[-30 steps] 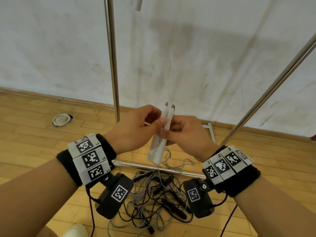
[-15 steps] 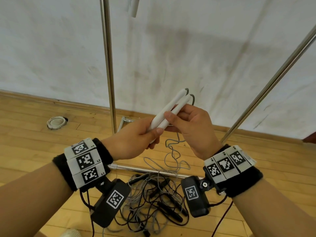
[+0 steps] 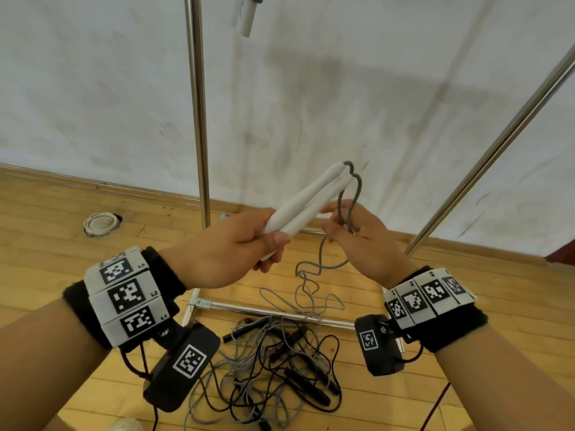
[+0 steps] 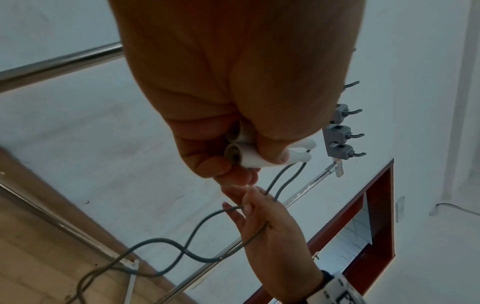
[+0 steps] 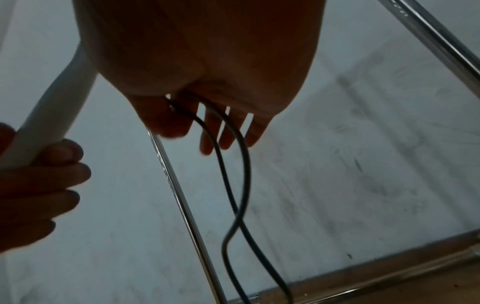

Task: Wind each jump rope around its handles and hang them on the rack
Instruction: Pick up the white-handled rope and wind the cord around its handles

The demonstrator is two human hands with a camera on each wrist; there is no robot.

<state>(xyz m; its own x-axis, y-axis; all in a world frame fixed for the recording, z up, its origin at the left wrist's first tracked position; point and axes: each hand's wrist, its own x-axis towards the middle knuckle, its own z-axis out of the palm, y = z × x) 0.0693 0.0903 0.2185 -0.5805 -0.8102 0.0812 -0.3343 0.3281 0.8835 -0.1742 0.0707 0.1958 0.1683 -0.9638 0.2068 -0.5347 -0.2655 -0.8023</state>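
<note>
Left wrist view: hooks [image 4: 342, 131] on the rack, unseen from the head.
Left hand [image 3: 224, 253]: grips two white handles [image 3: 308, 203] together.
Right hand [image 3: 357, 241]: fingers spread, grey rope [image 3: 348, 206] between them.

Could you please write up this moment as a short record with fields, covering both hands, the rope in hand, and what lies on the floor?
left hand: grips the two white handles side by side
right hand: both strands of the grey cord run between its loosely spread fingers
winding: not yet begun; cord hangs to the floor
floor pile: tangled grey and black ropes
rack: metal poles behind the hands
</note>
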